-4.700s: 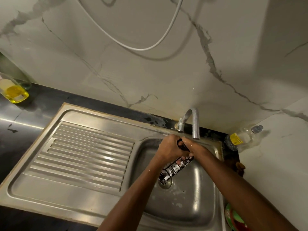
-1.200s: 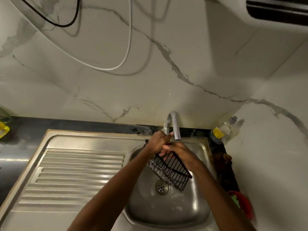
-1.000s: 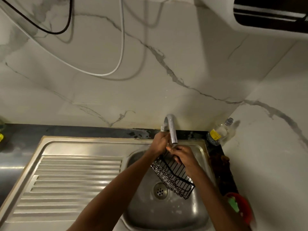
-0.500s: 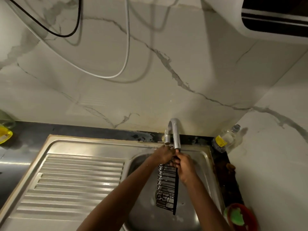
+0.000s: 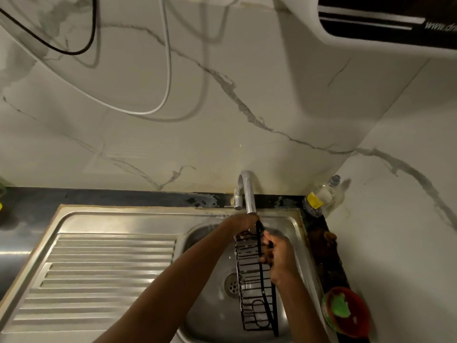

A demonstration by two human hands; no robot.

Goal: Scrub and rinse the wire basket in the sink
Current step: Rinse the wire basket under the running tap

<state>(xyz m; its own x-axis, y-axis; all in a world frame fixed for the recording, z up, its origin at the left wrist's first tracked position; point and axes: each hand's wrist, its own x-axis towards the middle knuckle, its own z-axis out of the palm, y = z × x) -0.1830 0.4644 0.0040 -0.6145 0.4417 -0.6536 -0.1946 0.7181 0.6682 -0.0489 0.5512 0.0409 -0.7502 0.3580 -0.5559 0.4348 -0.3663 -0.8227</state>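
A black wire basket [image 5: 254, 280] hangs upright on its narrow end over the steel sink bowl [image 5: 212, 318], its top just under the tap spout [image 5: 248, 191]. My left hand [image 5: 243, 222] grips the basket's top end beside the spout. My right hand [image 5: 278, 253] is closed on the basket's right rim, about a third of the way down. The basket's lower end reaches past the drain [image 5: 232, 284]. No scrubber shows in either hand.
A ribbed steel drainboard [image 5: 99, 273] lies left of the bowl. A clear bottle with a yellow label [image 5: 320, 198] stands in the back right corner. A red dish holding something green [image 5: 346, 310] sits right of the sink. Cables hang on the marble wall.
The basket has turned from a slanted, open-side-up pose to hanging upright on end. My right hand has slid down its right rim; my left hand stays at the top.
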